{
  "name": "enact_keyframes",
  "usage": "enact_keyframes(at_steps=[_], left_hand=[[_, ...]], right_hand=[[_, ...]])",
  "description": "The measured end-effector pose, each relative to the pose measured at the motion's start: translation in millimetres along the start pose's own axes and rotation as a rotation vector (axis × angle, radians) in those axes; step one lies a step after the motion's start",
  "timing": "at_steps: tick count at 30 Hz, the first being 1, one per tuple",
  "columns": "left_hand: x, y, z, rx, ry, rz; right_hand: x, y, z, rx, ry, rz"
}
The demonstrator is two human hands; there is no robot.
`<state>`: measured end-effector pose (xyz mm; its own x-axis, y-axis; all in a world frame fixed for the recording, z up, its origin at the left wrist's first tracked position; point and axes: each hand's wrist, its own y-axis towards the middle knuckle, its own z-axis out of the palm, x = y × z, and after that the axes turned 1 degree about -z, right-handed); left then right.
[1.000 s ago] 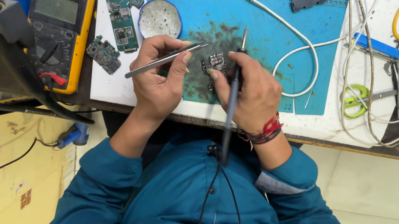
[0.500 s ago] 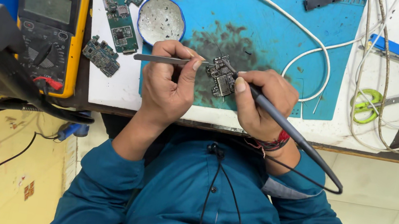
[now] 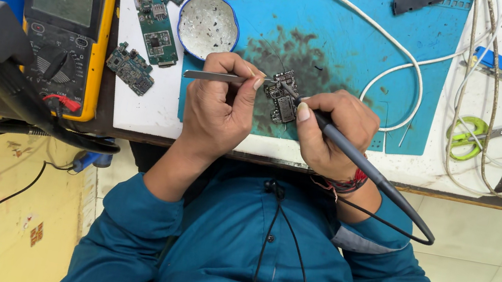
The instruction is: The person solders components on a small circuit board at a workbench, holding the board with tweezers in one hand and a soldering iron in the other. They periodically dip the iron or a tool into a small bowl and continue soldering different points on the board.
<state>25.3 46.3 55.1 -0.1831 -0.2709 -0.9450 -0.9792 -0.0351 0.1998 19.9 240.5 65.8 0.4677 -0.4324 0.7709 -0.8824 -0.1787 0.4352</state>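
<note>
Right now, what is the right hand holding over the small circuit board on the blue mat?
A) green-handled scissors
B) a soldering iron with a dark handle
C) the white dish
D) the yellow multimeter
B: the right hand grips a dark soldering iron like a pen, its tip down at the small circuit board, while the left hand holds tweezers.

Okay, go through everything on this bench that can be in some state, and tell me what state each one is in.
left hand: pinching the tweezers
right hand: gripping the soldering iron, tip down on the small circuit board
small circuit board: flat on the blue mat, which is stained dark
multimeter: screen blank
white dish: speckled with residue
</note>
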Motion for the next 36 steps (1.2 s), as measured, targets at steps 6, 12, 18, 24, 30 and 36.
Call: enact_keyframes(at_steps=[6,12,18,24,30,36], left_hand=[[0.9,-0.4,-0.3,0.002,0.002,-0.011],[2.3,-0.2,0.5,-0.001,-0.004,0.003],[1.1,-0.3,0.1,0.001,0.007,-0.008],[0.0,0.0,0.6,-0.002,0.009,-0.016],[-1.4,0.6,0.5,-0.002,-0.001,-0.022],[-0.9,-0.3,0.4,-0.006,0.011,-0.024]], right_hand=[[-0.5,0.0,-0.3,0.008,0.001,0.007],[-1.4,0.0,0.0,0.016,-0.001,0.008],[-0.7,0.3,-0.6,0.019,0.002,0.007],[0.3,1.1,-1.0,0.025,-0.005,0.015],[1.5,1.6,-1.7,0.021,-0.007,0.019],[0.4,-0.4,-3.3,0.026,-0.018,0.034]])
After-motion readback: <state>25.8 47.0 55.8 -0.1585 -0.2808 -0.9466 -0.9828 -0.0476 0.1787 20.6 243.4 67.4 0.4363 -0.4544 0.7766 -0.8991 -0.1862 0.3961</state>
